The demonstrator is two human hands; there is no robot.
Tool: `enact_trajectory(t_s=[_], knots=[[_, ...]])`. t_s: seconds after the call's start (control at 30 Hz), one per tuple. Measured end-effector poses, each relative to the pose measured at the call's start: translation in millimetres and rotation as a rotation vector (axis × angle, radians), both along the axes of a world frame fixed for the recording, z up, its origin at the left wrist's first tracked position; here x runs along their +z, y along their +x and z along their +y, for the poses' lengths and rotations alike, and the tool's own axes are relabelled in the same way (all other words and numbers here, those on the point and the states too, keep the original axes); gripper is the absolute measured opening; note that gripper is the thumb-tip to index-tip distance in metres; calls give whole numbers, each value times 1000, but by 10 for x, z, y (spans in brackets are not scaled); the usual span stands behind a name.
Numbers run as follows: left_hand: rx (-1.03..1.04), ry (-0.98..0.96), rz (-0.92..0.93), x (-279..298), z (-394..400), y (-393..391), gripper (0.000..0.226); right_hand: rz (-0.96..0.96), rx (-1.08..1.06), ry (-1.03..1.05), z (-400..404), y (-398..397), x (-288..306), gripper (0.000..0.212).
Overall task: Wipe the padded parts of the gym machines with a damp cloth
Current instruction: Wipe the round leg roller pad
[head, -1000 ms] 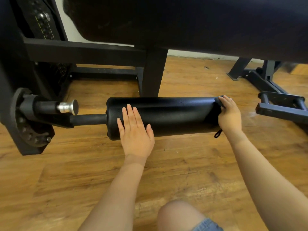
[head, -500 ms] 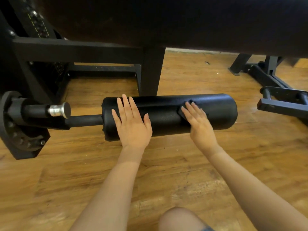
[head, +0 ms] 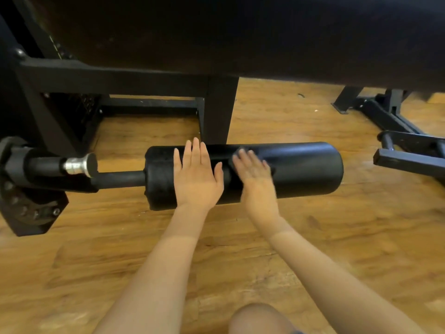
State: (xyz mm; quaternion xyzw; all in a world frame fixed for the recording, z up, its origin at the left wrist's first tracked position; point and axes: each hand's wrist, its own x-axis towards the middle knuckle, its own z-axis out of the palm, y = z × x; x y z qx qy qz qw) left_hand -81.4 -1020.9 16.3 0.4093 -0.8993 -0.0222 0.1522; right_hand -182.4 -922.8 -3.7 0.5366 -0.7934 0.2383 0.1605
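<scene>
**Roller pad mid-wipe, right end and big pad above not shown done**

Nearest the camera, a bare knee [head: 258,318] sits over the glossy wood-plank floor [head: 96,261]. Beyond it, the left hand [head: 196,175] lies flat with straight fingers on the roller pad [head: 305,171], bracing it near its left end. Just beside it, the right hand [head: 255,173] is blurred; its fingers press a dark cloth [head: 240,153], barely distinguishable against the pad, onto the middle. Whether those fingers curl around the cloth I cannot tell. The pad is a fat black cylinder with finely grained vinyl skin, mounted on a matte steel bar [head: 120,179] beside a bright metal pin [head: 77,165]. By my judgement the wipe is partway along; nothing shows what is already clean. Farther back stand the square-tube black frame [head: 220,109] and a large dark upholstered pad [head: 240,32].
</scene>
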Motion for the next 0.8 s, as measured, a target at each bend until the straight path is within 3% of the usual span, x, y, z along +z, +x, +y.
enact_trajectory(t_s=[0.07, 0.13, 0.27, 0.47, 0.63, 0.73, 0.8], knots=[[7, -31, 58, -59, 18, 15, 66, 109, 152, 96, 79, -100, -17, 68], [-3, -52, 142, -136, 76, 58, 66, 137, 108, 124, 229, -413, 43, 71], [-66, -35, 58, -273, 255, 131, 65, -165, -173, -13, 510, -894, 191, 59], [-12, -20, 65, -125, 199, 8, 65, -240, -331, 2, 264, -782, 256, 56], [32, -4, 96, -66, 146, -82, 65, -85, -80, -7, 48, -129, 27, 66], [7, 13, 90, -52, 148, -69, 65, 15, 15, 70, 177, -334, 85, 68], [-2, 27, 96, -64, 153, -46, 65, -45, -33, 75, 359, -593, 179, 64]])
